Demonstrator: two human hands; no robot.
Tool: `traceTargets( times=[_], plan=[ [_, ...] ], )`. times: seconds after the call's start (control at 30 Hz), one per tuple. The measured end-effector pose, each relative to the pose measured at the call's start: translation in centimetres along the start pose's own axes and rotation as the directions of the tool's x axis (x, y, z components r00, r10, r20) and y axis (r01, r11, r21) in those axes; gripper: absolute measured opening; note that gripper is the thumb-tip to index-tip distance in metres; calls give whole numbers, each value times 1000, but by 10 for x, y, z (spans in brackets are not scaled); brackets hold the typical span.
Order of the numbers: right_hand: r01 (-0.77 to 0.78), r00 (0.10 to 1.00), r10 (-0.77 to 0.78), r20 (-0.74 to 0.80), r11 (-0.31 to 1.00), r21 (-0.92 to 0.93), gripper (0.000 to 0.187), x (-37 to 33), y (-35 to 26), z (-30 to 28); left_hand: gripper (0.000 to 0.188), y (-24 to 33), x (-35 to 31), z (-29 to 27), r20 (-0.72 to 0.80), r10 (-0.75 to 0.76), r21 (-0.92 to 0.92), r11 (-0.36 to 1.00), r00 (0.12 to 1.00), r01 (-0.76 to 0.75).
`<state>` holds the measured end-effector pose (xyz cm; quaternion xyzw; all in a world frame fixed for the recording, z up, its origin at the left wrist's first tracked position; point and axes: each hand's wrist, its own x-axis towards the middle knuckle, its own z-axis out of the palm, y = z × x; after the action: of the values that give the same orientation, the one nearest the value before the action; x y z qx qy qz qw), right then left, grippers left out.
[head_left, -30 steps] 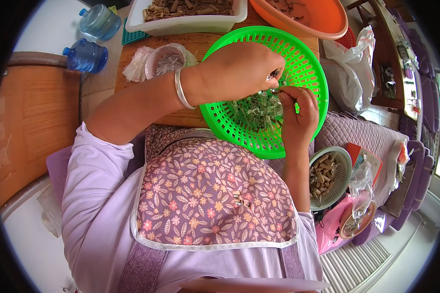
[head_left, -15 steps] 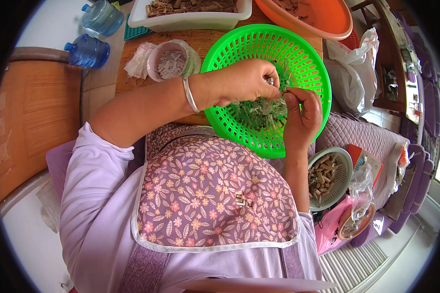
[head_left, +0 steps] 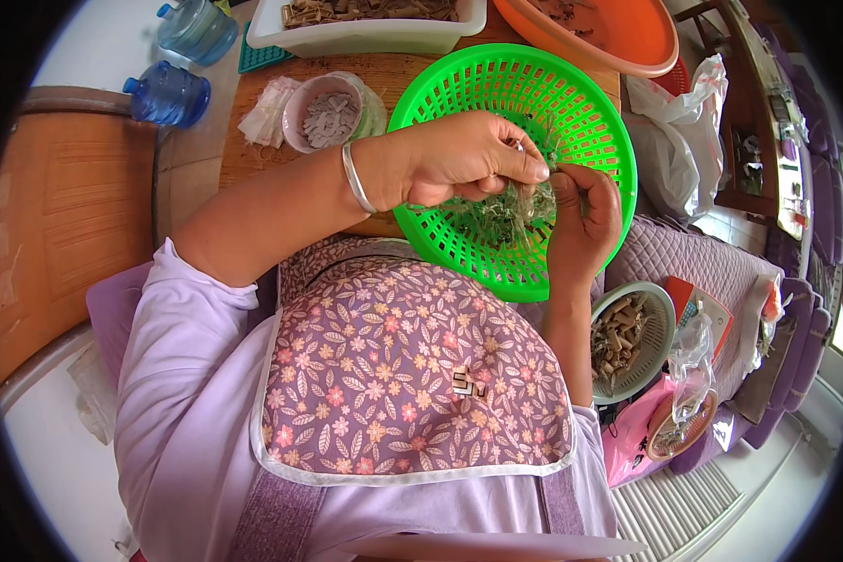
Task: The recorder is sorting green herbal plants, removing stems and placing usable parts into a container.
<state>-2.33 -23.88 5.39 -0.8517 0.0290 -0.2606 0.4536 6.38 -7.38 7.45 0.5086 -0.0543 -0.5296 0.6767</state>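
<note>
Over a bright green slotted plastic basket (head_left: 459, 82), my left hand (head_left: 478, 157) is closed in a pinch on a small tuft of dried plant (head_left: 525, 202), its thin strands hanging below the fingers. My right hand (head_left: 585, 223) is beside it at the basket's right side, thumb and forefinger pressed together close to the left fingertips. What the right fingers hold, if anything, is too small to make out. Loose grey-green dried plants (head_left: 496, 225) lie in the bottom of the basket, partly hidden by my hands. A silver bangle circles my left wrist.
A pink bowl (head_left: 295, 117) of pale small pieces stands left of the basket on the wooden table (head_left: 253, 159). Behind are a white tub (head_left: 375, 39) and an orange basin (head_left: 618, 47). At right, a grey-green basket (head_left: 663, 348) holds brown pieces near a white plastic bag (head_left: 688, 140).
My left fingers have turned slightly and the strands now hang visibly below them. My right fingertips have drawn a little away from the left ones.
</note>
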Motion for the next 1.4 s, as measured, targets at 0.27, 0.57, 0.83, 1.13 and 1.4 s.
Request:
traceTargets(
  times=[0.27, 0.57, 0.83, 1.13, 1.4],
  plan=[
    [38, 999, -39, 31, 999, 37, 9, 1, 0, 1, 15, -11, 3, -10, 98, 69, -430, 903, 993, -20],
    [42, 996, -49, 72, 995, 89, 10, 0, 1, 3, 15, -5, -5, 1, -109, 78, -560, 819, 991, -126],
    [-2, 999, -4, 43, 991, 133, 10, -2, 1, 2, 21, -16, -8, 2, -68, 116, -577, 806, 991, -134],
    [-155, 988, 144, 60, 945, 286, 7, -6, 12, 3, 46, -14, -17, 19, -162, 310, -389, 853, 937, -349],
    [-232, 971, 188, 145, 882, 410, 8, -9, 8, 3, 58, -21, -8, 17, -162, 528, 375, 814, 833, -443]
  ],
)
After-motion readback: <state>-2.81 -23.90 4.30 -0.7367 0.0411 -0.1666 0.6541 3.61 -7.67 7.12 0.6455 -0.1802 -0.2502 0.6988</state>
